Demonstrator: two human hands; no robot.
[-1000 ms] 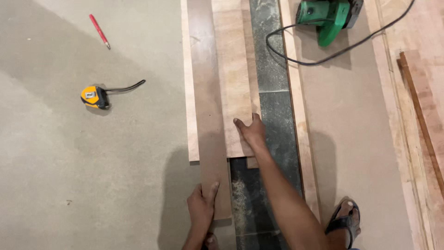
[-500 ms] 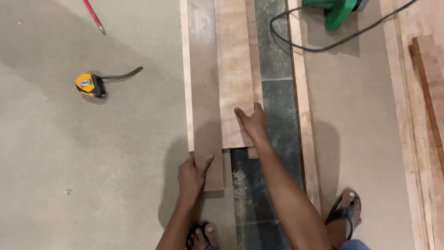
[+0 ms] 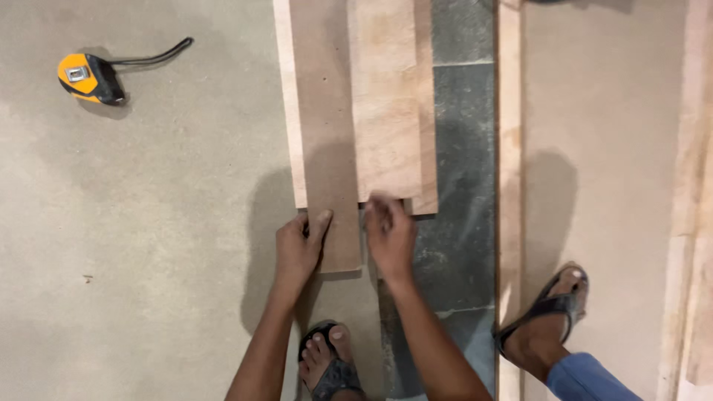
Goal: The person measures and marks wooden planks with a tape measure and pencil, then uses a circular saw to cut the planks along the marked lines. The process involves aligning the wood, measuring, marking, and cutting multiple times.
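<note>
Your left hand [image 3: 298, 249] grips the brown board's [image 3: 327, 141] near end; your right hand [image 3: 390, 234], fingers loose, rests on the pale plank [image 3: 386, 104].

Two hands are in view, the left hand [image 3: 297, 249] and the right hand [image 3: 390, 234]. Three stacked wooden boards [image 3: 327, 134] lie far of them (a pale one at the bottom, a brown one, a light one on top). One yellow tape measure [image 3: 89, 76] lies far left. Two sandalled feet [image 3: 330, 364] show near. One thin wooden strip [image 3: 509, 148] runs on the right.
</note>
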